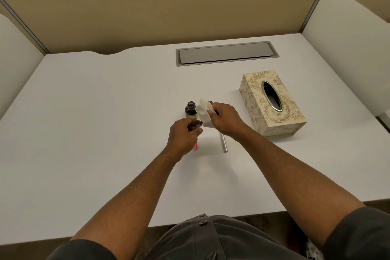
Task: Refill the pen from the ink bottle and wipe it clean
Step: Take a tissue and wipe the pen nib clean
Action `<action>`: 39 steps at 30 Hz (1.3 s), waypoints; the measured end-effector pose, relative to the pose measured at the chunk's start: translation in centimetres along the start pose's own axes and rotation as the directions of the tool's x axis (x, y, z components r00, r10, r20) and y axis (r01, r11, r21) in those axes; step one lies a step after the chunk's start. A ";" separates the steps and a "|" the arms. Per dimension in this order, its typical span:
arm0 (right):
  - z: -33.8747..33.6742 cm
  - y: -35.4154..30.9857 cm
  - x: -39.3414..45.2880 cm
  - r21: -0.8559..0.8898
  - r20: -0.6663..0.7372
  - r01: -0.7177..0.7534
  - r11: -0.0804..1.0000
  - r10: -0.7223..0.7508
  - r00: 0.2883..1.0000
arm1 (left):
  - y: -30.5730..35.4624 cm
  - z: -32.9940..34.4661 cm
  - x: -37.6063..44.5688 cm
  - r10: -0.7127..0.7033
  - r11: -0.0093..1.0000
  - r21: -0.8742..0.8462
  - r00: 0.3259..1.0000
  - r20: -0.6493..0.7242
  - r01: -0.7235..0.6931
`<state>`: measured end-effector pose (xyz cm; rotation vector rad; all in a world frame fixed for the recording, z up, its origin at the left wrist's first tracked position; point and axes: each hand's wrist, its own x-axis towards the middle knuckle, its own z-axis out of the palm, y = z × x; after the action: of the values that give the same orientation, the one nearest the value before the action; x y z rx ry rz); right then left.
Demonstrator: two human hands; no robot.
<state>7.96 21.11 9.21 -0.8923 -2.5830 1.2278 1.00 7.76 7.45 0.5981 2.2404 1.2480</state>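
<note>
A small dark ink bottle (191, 110) stands uncapped on the white desk (105, 133), just beyond my hands. My left hand (184, 135) grips a pen (195, 147) whose pink end sticks out below the fist; its front part points toward the tissue and is mostly hidden. My right hand (225, 119) holds a crumpled white tissue (205, 113) against the front end of the pen. A silvery pen part (223, 143) lies on the desk under my right wrist. A small dark object behind the tissue is mostly hidden.
A beige patterned tissue box (272, 103) sits to the right of my hands. A grey cable hatch (226, 53) is set into the desk at the back. Padded partition walls close the desk on the left, right and back.
</note>
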 end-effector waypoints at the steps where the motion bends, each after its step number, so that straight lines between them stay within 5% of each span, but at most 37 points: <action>1: 0.2 -0.1 0.0 0.014 0.000 -0.010 1.000 0.010 1.000 | 0.0 0.0 0.1 -0.010 1.000 0.010 1.000 0.000 0.010; 10: 0.9 0.0 0.0 0.164 0.031 -0.090 0.982 0.086 0.996 | -0.3 -0.4 0.3 0.001 0.990 0.138 0.996 -0.094 0.012; 19: 0.3 -0.5 0.1 0.020 0.057 -0.017 1.000 0.016 0.998 | 0.3 -1.1 0.5 -0.038 0.989 0.148 0.977 0.211 0.007; 39: 0.4 -1.2 0.7 -0.062 0.021 0.006 0.998 -0.005 1.000 | 0.7 -0.6 0.9 -0.034 0.971 0.233 0.998 -0.058 0.047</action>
<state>6.73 20.70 9.74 -0.8878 -2.6511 1.1679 0.02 8.23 8.13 0.6076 2.4531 0.9972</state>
